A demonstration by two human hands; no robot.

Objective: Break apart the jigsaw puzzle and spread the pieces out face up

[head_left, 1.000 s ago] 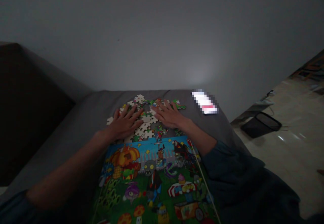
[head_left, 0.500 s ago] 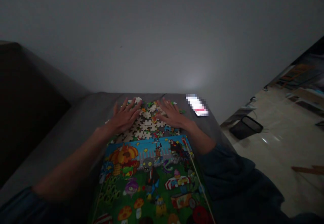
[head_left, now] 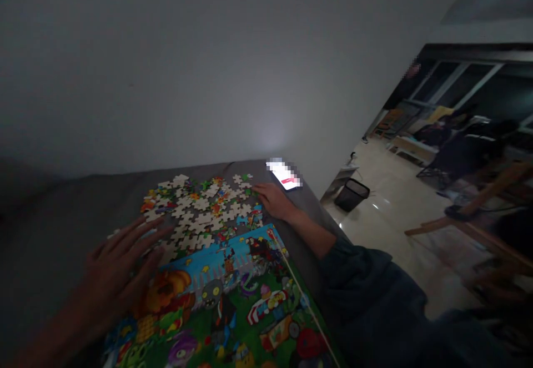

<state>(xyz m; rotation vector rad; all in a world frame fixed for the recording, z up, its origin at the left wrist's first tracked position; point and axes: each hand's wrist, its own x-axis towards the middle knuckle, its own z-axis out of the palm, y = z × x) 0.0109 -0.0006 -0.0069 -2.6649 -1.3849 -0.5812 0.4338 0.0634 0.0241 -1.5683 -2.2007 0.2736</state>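
A loose spread of jigsaw puzzle pieces [head_left: 195, 207], many showing white backs and others coloured faces, lies on a grey sofa seat [head_left: 83, 201]. My right hand [head_left: 272, 201] rests flat at the right edge of the pieces, holding nothing, just below a lit phone [head_left: 285, 175]. My left hand [head_left: 119, 271], blurred, hovers at the pile's lower left with fingers spread and nothing visible in them. Nearest my body lies a colourful cartoon puzzle picture of plants and zombies [head_left: 220, 301], its top edge touching the pieces.
A grey wall rises behind the sofa. To the right, beyond the sofa's edge, a black wastebasket [head_left: 352, 194] stands on a shiny tiled floor [head_left: 375, 229]. Wooden furniture [head_left: 470, 223] and dark windows [head_left: 458, 79] appear further off. My dark sleeve covers the lower right.
The view has swung, shifting everything left and showing more room. My left hand has left the top of the pieces for their lower left and lifted. My right hand stays at the pile's right edge.
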